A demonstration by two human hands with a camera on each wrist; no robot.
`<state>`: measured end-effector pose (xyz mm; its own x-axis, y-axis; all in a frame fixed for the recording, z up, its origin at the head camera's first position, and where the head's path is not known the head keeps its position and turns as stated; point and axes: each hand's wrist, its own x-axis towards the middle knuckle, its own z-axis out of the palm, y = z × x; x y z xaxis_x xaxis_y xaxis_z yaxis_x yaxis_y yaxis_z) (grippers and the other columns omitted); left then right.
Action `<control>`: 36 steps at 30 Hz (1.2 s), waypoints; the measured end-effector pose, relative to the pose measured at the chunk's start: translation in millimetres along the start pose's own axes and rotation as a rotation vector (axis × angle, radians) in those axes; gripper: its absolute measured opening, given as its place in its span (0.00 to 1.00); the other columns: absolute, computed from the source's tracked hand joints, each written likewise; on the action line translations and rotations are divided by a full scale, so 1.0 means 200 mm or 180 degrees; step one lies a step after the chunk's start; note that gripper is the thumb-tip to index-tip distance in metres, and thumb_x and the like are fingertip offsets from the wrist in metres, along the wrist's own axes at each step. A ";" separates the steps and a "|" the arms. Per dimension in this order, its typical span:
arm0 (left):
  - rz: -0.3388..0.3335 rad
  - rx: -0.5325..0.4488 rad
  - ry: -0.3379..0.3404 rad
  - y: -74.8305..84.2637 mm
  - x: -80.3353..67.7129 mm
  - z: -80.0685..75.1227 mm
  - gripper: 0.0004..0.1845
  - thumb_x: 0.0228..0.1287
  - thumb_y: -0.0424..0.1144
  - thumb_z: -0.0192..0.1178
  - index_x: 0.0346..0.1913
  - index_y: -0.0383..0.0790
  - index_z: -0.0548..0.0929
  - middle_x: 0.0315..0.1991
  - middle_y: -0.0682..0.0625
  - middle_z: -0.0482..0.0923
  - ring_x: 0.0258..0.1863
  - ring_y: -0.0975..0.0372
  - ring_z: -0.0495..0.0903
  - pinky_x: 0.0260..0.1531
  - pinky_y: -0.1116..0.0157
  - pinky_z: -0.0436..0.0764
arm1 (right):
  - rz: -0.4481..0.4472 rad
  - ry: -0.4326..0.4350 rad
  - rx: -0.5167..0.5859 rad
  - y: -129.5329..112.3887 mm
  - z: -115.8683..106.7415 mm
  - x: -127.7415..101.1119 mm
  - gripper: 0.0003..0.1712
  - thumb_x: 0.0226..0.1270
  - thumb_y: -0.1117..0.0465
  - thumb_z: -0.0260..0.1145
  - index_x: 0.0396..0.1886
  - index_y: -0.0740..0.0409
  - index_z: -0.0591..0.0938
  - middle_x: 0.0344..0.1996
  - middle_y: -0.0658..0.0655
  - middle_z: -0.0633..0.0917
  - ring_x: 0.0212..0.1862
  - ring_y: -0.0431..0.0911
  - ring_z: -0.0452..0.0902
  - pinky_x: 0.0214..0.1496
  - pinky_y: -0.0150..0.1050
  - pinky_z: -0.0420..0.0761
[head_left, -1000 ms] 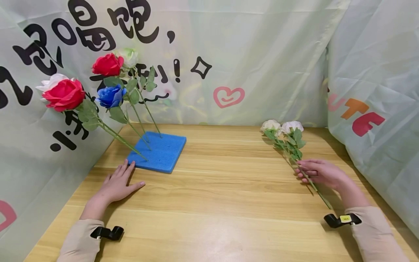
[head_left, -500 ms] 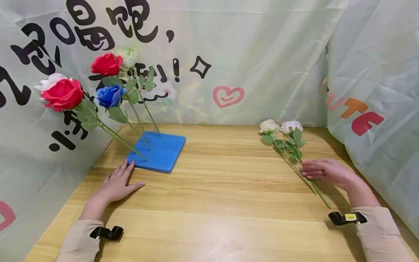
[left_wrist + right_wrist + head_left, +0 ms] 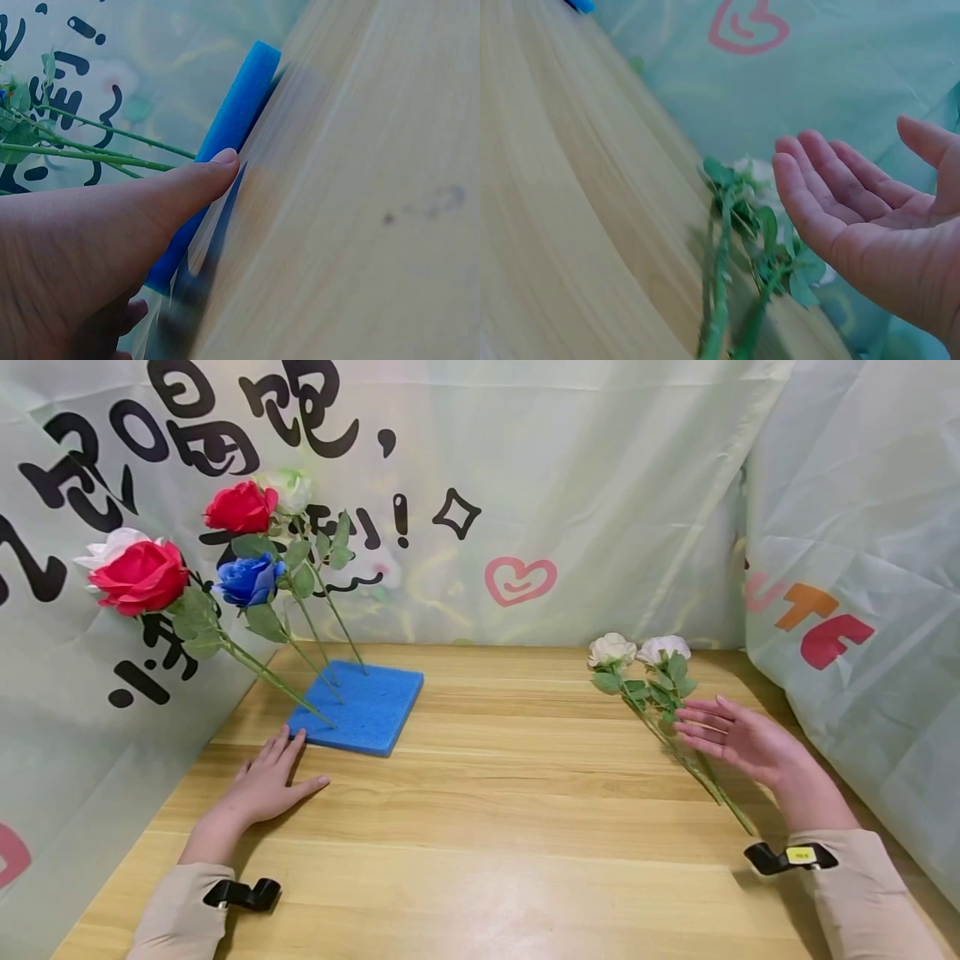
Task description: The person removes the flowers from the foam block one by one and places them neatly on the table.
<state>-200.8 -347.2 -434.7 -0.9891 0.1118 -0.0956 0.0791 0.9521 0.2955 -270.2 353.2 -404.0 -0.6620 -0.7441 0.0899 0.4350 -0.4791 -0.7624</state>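
My left hand (image 3: 262, 785) lies on the table with straight fingers, fingertips at the near left edge of a blue foam block (image 3: 375, 710). Out of the foam rise tilted artificial roses: a front red rose (image 3: 141, 577), a blue rose (image 3: 249, 579), a back red rose (image 3: 240, 507) and whitish ones behind. A cream rose (image 3: 612, 650) and a pale white rose (image 3: 663, 649) lie side by side on the table at the right. Over their stems my right hand (image 3: 750, 743) is spread with nothing in it, thumb apart; the right wrist view shows its palm beside the leaves (image 3: 769, 225).
The wooden table (image 3: 510, 827) runs between both hands. A printed cloth (image 3: 600, 510) hangs behind it, and more cloth (image 3: 862, 552) closes the right side. Each sleeve carries a black wrist camera, such as the left one (image 3: 243, 894).
My right hand has let go of a rose stem, straightened its fingers and lifted slightly. The cream rose has shifted a little left, away from the white one. My left hand stays put.
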 end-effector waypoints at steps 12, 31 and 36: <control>0.0017 -0.0003 0.0018 0.01 0.00 -0.01 0.55 0.63 0.71 0.50 0.79 0.40 0.41 0.78 0.33 0.32 0.75 0.33 0.39 0.64 0.26 0.41 | -0.0076 -0.0169 -0.0067 0.06 0.15 0.18 0.35 0.80 0.56 0.21 0.67 0.64 0.71 0.64 0.61 0.77 0.68 0.53 0.72 0.71 0.44 0.70; 0.0033 0.0011 0.0036 0.02 -0.01 -0.01 0.54 0.63 0.70 0.51 0.79 0.39 0.43 0.78 0.32 0.33 0.75 0.33 0.40 0.64 0.27 0.42 | 0.0232 0.0156 -0.1080 0.26 0.40 0.56 0.23 0.83 0.58 0.34 0.64 0.62 0.70 0.56 0.54 0.83 0.61 0.49 0.79 0.64 0.41 0.78; 0.0016 0.0017 0.0039 0.03 -0.01 -0.02 0.54 0.63 0.70 0.51 0.79 0.39 0.43 0.78 0.32 0.34 0.75 0.33 0.40 0.64 0.27 0.42 | 0.0314 0.0187 -0.1155 0.32 0.46 0.66 0.25 0.82 0.57 0.38 0.67 0.71 0.64 0.56 0.56 0.83 0.60 0.49 0.80 0.63 0.42 0.78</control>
<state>-198.6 -343.8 -429.0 -0.9902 0.1132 -0.0823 0.0848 0.9530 0.2909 -273.2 181.5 -381.8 -0.6661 -0.7454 -0.0243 0.2610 -0.2025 -0.9439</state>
